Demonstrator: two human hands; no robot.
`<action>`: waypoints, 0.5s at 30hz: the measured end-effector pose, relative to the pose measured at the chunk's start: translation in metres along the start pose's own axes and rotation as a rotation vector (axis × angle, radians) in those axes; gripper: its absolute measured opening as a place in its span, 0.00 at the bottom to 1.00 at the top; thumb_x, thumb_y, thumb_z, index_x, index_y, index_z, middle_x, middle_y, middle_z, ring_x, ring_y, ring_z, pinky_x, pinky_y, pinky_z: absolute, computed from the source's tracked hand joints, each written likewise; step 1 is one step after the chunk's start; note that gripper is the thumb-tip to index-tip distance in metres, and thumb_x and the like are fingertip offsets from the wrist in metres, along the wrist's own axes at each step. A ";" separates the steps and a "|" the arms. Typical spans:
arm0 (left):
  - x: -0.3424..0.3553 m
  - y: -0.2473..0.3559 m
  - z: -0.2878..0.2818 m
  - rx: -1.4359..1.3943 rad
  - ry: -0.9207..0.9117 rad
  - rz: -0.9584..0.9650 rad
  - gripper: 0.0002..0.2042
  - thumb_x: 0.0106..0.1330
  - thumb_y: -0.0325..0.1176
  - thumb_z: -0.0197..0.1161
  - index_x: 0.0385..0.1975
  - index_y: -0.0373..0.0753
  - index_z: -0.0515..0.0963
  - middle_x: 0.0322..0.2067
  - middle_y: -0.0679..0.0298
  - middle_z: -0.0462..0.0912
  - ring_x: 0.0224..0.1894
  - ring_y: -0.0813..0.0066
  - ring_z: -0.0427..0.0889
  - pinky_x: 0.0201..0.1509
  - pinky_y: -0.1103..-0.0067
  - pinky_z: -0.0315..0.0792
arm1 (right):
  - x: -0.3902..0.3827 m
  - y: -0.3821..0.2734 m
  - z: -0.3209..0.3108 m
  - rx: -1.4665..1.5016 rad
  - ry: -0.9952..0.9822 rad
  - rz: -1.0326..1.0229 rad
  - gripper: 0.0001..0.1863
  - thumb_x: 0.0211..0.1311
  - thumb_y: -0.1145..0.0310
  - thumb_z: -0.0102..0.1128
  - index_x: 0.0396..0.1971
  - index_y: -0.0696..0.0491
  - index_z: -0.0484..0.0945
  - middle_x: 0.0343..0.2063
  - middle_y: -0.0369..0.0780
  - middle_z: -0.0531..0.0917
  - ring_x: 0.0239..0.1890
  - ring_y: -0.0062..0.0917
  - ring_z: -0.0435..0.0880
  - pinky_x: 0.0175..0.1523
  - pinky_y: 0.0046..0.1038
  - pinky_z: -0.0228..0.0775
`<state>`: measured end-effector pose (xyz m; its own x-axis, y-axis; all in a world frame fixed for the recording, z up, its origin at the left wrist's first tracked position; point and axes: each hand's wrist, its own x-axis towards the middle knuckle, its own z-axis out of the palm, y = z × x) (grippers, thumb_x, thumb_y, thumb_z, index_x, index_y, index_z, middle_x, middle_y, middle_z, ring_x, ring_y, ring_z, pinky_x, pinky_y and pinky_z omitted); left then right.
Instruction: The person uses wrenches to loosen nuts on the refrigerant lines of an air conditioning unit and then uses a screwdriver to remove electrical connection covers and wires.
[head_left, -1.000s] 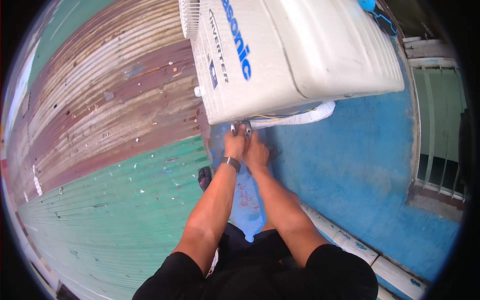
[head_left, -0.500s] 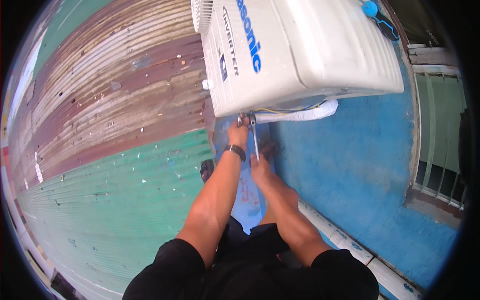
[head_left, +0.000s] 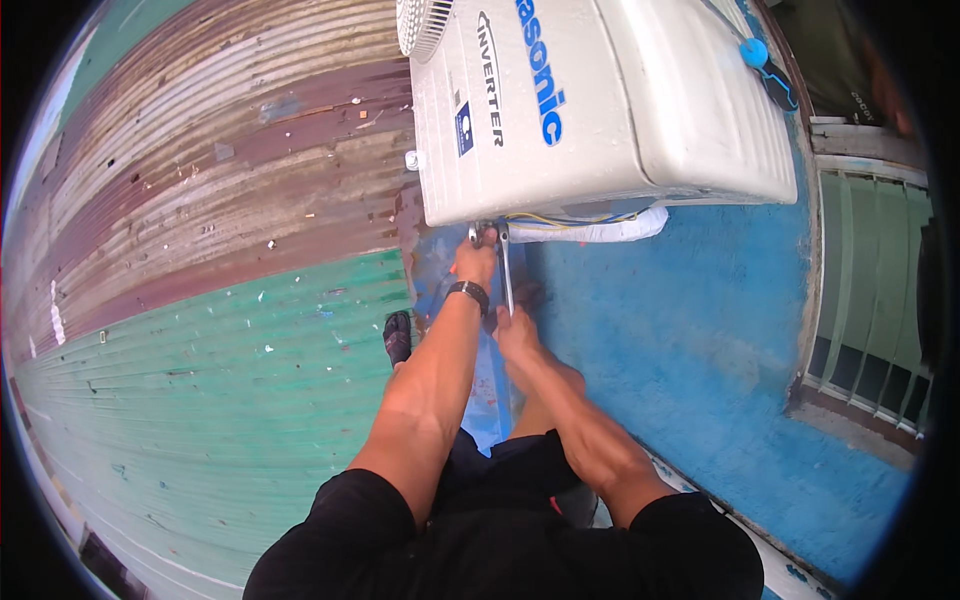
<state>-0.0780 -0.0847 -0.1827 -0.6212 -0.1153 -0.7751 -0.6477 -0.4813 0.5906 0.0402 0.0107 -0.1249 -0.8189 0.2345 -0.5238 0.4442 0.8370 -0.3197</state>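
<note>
A white air conditioner outdoor unit (head_left: 540, 110) fills the upper middle, with yellow wires and a white wrapped pipe (head_left: 600, 228) along its lower edge. Right below its near corner, my left hand (head_left: 477, 262) is closed round a short metal tool (head_left: 475, 233) with a rounded, wrench-like head; the rest is hidden by the fingers. My right hand (head_left: 516, 332) grips the lower end of a long silver wrench (head_left: 507, 275). That wrench stands nearly upright, its head beside my left fingers under the unit. What the heads sit on is too small to make out.
A blue wall (head_left: 680, 320) runs along the right, with a barred window (head_left: 870, 280) beyond. Corrugated metal roofing, green (head_left: 230, 400) and rusty brown (head_left: 230, 170), spreads to the left. A blue-and-black handled tool (head_left: 768, 75) lies on the unit's top. My sandalled foot (head_left: 398, 338) rests on the roofing.
The view has shifted slightly, so the unit sits a little differently and more of the foot shows. Both hands keep their grips; the long wrench has swung slightly, its lower end to the left.
</note>
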 end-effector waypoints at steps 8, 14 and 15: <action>0.003 -0.010 -0.004 -0.058 -0.039 0.060 0.15 0.69 0.44 0.68 0.47 0.41 0.82 0.32 0.67 0.83 0.31 0.75 0.78 0.28 0.74 0.67 | -0.005 0.001 0.001 0.106 0.030 0.010 0.26 0.74 0.52 0.47 0.45 0.65 0.76 0.41 0.65 0.82 0.47 0.62 0.81 0.54 0.53 0.71; 0.007 -0.021 0.008 0.163 0.109 0.352 0.16 0.75 0.41 0.60 0.49 0.34 0.79 0.35 0.59 0.85 0.36 0.70 0.80 0.42 0.72 0.72 | 0.002 -0.002 0.014 0.127 0.000 0.040 0.25 0.74 0.53 0.47 0.46 0.65 0.76 0.41 0.65 0.82 0.47 0.61 0.81 0.54 0.53 0.71; 0.006 -0.021 0.012 0.164 0.105 0.350 0.16 0.75 0.41 0.60 0.49 0.34 0.79 0.35 0.59 0.85 0.36 0.70 0.80 0.42 0.72 0.72 | 0.001 -0.005 0.012 0.127 0.002 0.044 0.25 0.74 0.53 0.47 0.46 0.65 0.76 0.41 0.65 0.82 0.47 0.61 0.81 0.54 0.53 0.71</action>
<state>-0.0731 -0.0651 -0.1969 -0.7739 -0.3398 -0.5345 -0.4720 -0.2533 0.8444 0.0418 0.0003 -0.1334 -0.7985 0.2708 -0.5377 0.5218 0.7568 -0.3937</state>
